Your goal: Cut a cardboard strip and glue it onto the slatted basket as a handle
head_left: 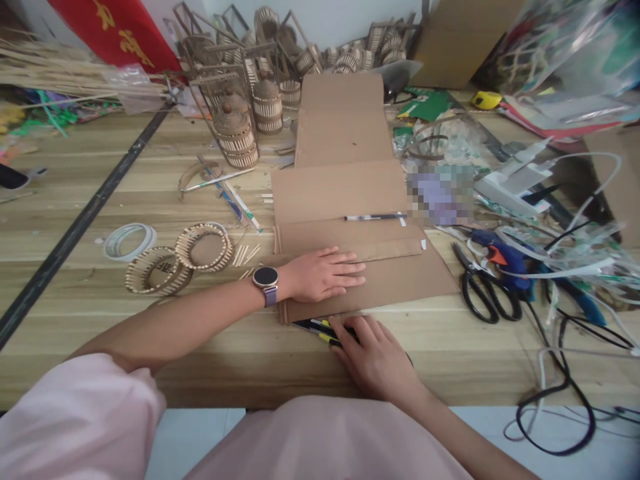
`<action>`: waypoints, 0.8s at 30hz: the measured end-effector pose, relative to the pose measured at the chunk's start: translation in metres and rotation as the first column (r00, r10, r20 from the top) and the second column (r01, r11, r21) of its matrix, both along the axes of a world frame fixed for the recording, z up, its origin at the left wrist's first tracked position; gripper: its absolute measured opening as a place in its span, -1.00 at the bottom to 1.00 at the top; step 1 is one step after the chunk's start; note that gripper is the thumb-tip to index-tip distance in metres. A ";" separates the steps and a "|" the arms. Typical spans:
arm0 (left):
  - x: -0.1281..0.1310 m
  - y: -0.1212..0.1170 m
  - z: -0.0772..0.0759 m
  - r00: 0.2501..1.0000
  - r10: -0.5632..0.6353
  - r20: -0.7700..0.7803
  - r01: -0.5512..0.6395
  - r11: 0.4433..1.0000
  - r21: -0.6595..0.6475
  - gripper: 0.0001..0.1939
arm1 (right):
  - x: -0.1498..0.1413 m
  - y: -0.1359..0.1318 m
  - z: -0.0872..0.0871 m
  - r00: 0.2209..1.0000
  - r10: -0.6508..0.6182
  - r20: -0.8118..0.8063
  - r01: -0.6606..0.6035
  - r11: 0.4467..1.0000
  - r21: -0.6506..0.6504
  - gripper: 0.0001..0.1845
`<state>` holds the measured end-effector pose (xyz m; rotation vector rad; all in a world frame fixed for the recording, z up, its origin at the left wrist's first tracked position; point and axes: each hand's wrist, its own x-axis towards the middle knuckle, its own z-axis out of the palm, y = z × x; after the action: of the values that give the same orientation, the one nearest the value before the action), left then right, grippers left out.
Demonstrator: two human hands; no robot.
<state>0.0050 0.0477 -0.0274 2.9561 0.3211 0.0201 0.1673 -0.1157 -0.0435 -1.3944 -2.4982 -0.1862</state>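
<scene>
My left hand point(325, 275), with a watch at its wrist, lies flat with fingers spread on folded brown cardboard point(390, 283). Under its fingers and beyond them runs a narrow cardboard strip point(385, 251). Just below the cardboard's near edge, my right hand point(375, 350) curls closed over black scissors with yellow-green accents point(323, 327). Their dark tip points left along that edge; my fingers hide most of the handles. A pen point(375, 217) rests across the cardboard farther back.
Two slatted rings point(159, 270) and a white tape roll point(130, 241) sit left. Small lantern-like models point(235, 127) crowd the back. At right lie black-handled scissors point(485, 293), a blue glue gun point(505, 260), tangled cables and a white power strip point(517, 177).
</scene>
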 end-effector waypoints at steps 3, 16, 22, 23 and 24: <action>0.000 0.000 -0.001 1.000 0.000 0.010 0.000 1.000 -0.005 -0.55 | -0.008 -0.010 -0.009 0.996 -0.089 -0.026 0.089 0.996 -0.017 -0.65; 0.000 0.001 0.001 1.000 -0.009 -0.021 0.009 1.000 0.022 -0.54 | -0.011 0.010 0.006 0.994 0.112 0.013 -0.111 0.992 -0.053 -0.66; 0.001 0.001 0.004 0.999 -0.019 -0.047 0.020 1.000 0.023 -0.53 | -0.006 0.016 0.005 0.985 0.170 0.024 -0.168 0.984 -0.051 -0.65; 0.001 0.001 0.004 0.999 -0.021 -0.050 0.022 1.000 0.020 -0.53 | -0.006 0.016 0.005 0.986 0.167 0.017 -0.166 0.985 -0.036 -0.65; 0.000 0.001 0.005 0.998 -0.023 -0.051 0.024 1.000 0.016 -0.53 | -0.006 0.016 0.004 0.986 0.168 0.015 -0.167 0.986 -0.028 -0.65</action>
<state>0.0054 0.0483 -0.0222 2.9800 0.2947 -0.0558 0.1613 -0.1001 -0.0394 -1.1891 -2.6255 -0.1326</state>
